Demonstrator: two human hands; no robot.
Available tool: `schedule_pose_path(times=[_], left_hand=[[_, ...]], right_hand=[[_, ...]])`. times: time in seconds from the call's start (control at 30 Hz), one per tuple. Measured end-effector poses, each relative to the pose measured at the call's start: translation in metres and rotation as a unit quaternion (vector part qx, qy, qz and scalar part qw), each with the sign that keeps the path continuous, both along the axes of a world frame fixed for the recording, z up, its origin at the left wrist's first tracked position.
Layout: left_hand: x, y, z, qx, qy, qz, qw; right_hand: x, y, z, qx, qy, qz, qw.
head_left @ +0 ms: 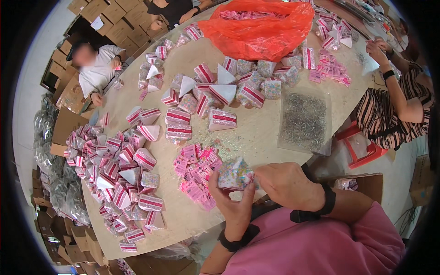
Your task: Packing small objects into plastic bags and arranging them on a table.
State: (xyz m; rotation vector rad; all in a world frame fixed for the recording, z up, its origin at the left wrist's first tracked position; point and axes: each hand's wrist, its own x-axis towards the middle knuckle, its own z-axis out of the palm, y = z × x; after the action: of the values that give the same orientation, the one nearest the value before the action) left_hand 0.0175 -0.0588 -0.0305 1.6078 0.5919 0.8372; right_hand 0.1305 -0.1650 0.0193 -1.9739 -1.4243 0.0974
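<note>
My left hand (pixel 234 207) holds a cake-slice ornament (pixel 235 173) near the table's front edge, its pastel-sprinkled side turned up. Touching or very close to its right side is my right hand (pixel 291 187), fingers curled into a pinch; what they hold, if anything, is hidden. Just left of the ornament lies a loose pile of small pink printed tags (pixel 195 172). Beyond it, pink-and-white cake-slice ornaments (pixel 223 120) stand in a cluster. A clear tray (pixel 285 142) to the right holds a tangle of thin silvery wire pieces (pixel 305 117).
A large heap of cake-slice ornaments (pixel 121 183) covers the table's left side. At the far side sits a red plastic bag (pixel 261 34) with tags inside. Other people work around the table (pixel 178 229). A red stool (pixel 360 146) and an open carton (pixel 369 185) stand at right.
</note>
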Motion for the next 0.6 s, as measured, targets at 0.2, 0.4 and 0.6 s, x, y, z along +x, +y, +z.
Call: schedule_pose_path(times=[0.2, 0.4, 0.6], left_hand=[[-0.002, 0.006, -0.009, 0.184, 0.043, 0.066, 0.980], [0.002, 0.006, 0.007, 0.329, 0.107, 0.071, 0.935], [-0.003, 0.008, 0.002, 0.245, 0.108, 0.053, 0.962]], right_hand=[[0.000, 0.002, 0.002, -0.043, -0.032, 0.004, 0.999], [0.002, 0.003, 0.000, -0.097, -0.004, 0.013, 0.995], [-0.005, 0.011, 0.004, -0.087, 0.120, -0.064, 0.987]])
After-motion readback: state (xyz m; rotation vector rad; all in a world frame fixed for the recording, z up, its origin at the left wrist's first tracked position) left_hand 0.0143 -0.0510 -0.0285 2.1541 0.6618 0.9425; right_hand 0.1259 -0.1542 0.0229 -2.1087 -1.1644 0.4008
